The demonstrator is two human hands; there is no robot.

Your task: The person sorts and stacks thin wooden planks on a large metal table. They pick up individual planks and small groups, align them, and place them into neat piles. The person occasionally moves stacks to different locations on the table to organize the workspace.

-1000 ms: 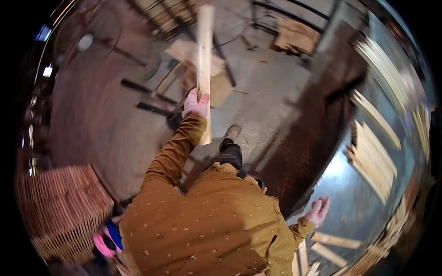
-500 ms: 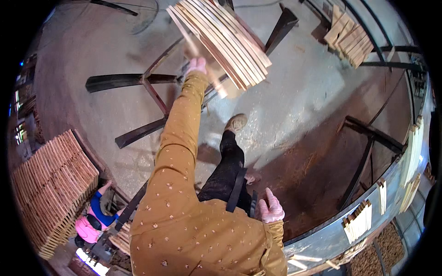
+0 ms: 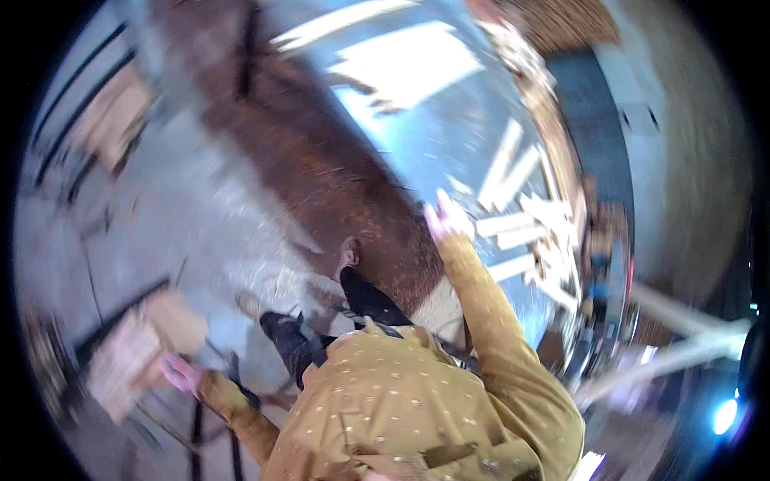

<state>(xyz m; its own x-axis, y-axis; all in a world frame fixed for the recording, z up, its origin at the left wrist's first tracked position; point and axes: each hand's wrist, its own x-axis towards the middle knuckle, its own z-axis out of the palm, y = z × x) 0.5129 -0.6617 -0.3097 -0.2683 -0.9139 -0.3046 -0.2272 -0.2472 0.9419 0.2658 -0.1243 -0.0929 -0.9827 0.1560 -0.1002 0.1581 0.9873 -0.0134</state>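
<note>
My left hand [image 3: 183, 375] is low on the left, blurred, with its fingers stretched out and nothing visible in them. It is beside a smeared stack of pale wooden boards [image 3: 128, 361]; whether it touches them I cannot tell. My right hand [image 3: 447, 218] reaches out at the near edge of a shiny metal table [image 3: 449, 136], fingers apart and holding nothing. Close to it, on the table, are several loose wooden strips [image 3: 520, 232]. Farther along lies a bright, overexposed group of pale strips [image 3: 413, 64].
A dark brown band [image 3: 321, 152] crosses the floor alongside the table. Another stack of boards [image 3: 112, 112] stands at the far left near dark metal bars. Piled wood [image 3: 545, 96] lines the table's far side. Pale beams [image 3: 666, 369] show at the right.
My view has swung right, toward the metal table. My left hand has come off the strip at the board stack, and my right hand has stretched out from my side to the table.
</note>
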